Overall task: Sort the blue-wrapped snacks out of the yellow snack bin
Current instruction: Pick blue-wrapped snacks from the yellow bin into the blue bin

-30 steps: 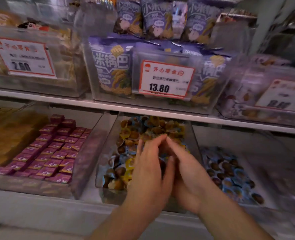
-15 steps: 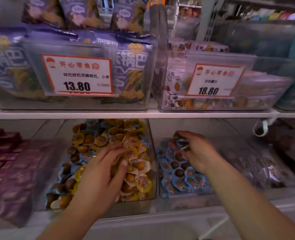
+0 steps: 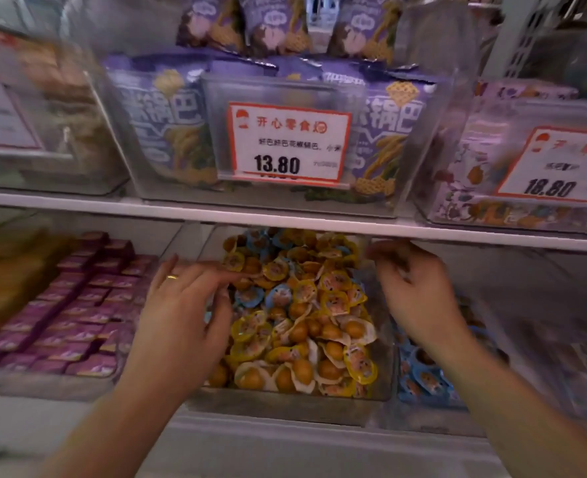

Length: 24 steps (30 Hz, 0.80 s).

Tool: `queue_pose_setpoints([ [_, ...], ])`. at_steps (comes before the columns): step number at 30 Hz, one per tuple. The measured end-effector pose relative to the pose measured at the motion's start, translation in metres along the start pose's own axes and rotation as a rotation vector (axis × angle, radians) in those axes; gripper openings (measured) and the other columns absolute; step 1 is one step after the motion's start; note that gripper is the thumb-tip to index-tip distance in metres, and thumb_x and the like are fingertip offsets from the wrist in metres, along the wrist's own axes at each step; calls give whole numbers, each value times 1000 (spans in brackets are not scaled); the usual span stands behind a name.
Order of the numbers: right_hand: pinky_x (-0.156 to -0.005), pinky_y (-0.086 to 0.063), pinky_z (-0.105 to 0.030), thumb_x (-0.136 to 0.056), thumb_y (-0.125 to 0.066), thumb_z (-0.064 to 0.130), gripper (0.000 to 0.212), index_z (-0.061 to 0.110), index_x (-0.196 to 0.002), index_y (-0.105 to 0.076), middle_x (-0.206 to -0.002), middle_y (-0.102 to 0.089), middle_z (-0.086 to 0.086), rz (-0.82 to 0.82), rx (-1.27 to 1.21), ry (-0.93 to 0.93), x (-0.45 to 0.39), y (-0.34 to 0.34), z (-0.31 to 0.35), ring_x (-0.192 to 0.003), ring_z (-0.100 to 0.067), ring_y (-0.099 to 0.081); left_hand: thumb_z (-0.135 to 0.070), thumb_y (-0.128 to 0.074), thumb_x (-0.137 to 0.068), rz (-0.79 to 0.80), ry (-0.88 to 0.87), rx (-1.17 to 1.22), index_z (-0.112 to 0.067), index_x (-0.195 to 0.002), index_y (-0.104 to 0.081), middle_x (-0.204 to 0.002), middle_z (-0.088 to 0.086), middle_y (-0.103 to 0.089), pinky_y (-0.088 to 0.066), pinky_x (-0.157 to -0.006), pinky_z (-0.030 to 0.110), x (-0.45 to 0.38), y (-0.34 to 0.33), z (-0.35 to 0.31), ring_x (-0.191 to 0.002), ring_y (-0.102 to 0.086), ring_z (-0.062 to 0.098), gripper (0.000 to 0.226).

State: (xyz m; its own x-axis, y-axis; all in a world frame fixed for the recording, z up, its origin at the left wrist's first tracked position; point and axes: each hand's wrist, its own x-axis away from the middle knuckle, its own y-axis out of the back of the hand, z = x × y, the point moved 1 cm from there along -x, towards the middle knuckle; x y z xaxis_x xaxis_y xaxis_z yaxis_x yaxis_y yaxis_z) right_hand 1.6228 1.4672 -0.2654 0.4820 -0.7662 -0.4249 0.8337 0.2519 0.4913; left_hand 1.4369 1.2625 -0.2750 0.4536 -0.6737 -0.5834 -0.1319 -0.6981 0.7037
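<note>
The yellow snack bin [image 3: 285,405] is a clear tub in the middle of the lower shelf, heaped with yellow-wrapped snacks [image 3: 333,298]. A few blue-wrapped snacks [image 3: 250,296] lie among them, mostly at the left and back. My left hand [image 3: 185,312], with a ring on it, lies over the left side of the pile with its fingers stretched onto the snacks. My right hand [image 3: 419,291] hovers above the bin's right wall, blurred, fingers loosely curled, and I see nothing in it. To the right stands a clear bin with blue-wrapped snacks [image 3: 423,377].
A bin of purple boxed snacks [image 3: 78,315] sits left of the yellow bin. The white shelf board [image 3: 319,224] runs low over the bins' back halves. Above it stand tubs of purple bags with price tags [image 3: 286,144].
My right hand has come back left from the blue bin to the yellow bin's right wall, and the blue snack it held is gone from it. My left hand stays on the pile.
</note>
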Motion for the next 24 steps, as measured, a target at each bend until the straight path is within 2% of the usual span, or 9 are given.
queue_pose_setpoints([
  [3, -76, -51, -19, -90, -54, 27, 25, 29, -107, -72, -91, -73, 8, 181, 70, 144, 13, -32, 30, -83, -3, -66, -14, -56, -82, 36, 34, -39, -15, -108, -71, -115, 2, -65, -47, -97, 50, 10, 7, 13, -112, -58, 24, 30],
  [5, -87, -53, -26, -92, -55, 30, 33, 30, -123, -65, -109, -73, 2, 315, 174, 163, 5, -61, 41, -98, -11, -67, -13, -58, -85, 75, 60, -23, -16, -115, -68, -127, 2, -59, -46, -98, 42, 18, 8, 20, -120, -54, 24, 32],
  [8, -97, -45, -26, -94, -56, 33, 53, 29, -146, -44, -142, -55, -5, 537, 414, 131, -27, -106, 43, -124, -23, -56, -11, -61, -88, 136, 71, -6, -19, -124, -64, -138, 0, -53, -42, -102, 36, 24, 6, 29, -125, -51, 22, 37],
  [11, -108, -35, -27, -87, -60, 29, 61, 23, -146, -44, -150, -45, -8, 644, 493, 173, -64, -137, 44, -135, -27, -44, -17, -55, -92, 147, 89, 42, -25, -130, -59, -143, -8, -47, -43, -101, 31, 25, 9, 34, -125, -50, 15, 38],
  [13, -112, -28, -31, -77, -59, 46, 76, 24, -147, -42, -154, -40, -7, 707, 556, 168, -81, -150, 43, -140, -28, -38, -19, -53, -93, 147, 98, 94, -28, -130, -57, -142, -12, -45, -48, -99, 32, 26, 10, 36, -123, -51, 12, 38],
  [15, -116, -27, -37, -65, -49, 64, 93, 30, -150, -37, -157, -36, -4, 737, 636, 171, -89, -163, 41, -143, -27, -34, -19, -53, -93, 141, 100, 138, -29, -128, -58, -139, -14, -46, -50, -96, 32, 24, 10, 36, -121, -52, 10, 37],
  [19, -119, -25, -49, -68, -55, 70, 96, 37, -153, -25, -162, -26, 1, 791, 708, 145, -92, -185, 27, -149, -29, -21, -18, -53, -92, 112, 110, 160, -29, -125, -59, -134, -14, -49, -51, -93, 30, 18, 7, 38, -116, -54, 9, 35],
  [21, -116, -31, -46, -68, -61, 71, 94, 36, -150, -31, -158, -35, -1, 819, 738, 134, -100, -186, 26, -143, -28, -33, -19, -54, -92, 114, 112, 172, -30, -124, -60, -134, -14, -48, -50, -92, 28, 19, 6, 39, -117, -53, 9, 34],
  [24, -105, -44, -38, -63, -68, 68, 90, 30, -142, -47, -143, -54, -3, 848, 754, 71, -116, -177, 27, -123, -24, -54, -20, -53, -92, 133, 108, 180, -31, -123, -59, -138, -14, -46, -51, -94, 31, 22, 7, 38, -120, -52, 10, 34],
])
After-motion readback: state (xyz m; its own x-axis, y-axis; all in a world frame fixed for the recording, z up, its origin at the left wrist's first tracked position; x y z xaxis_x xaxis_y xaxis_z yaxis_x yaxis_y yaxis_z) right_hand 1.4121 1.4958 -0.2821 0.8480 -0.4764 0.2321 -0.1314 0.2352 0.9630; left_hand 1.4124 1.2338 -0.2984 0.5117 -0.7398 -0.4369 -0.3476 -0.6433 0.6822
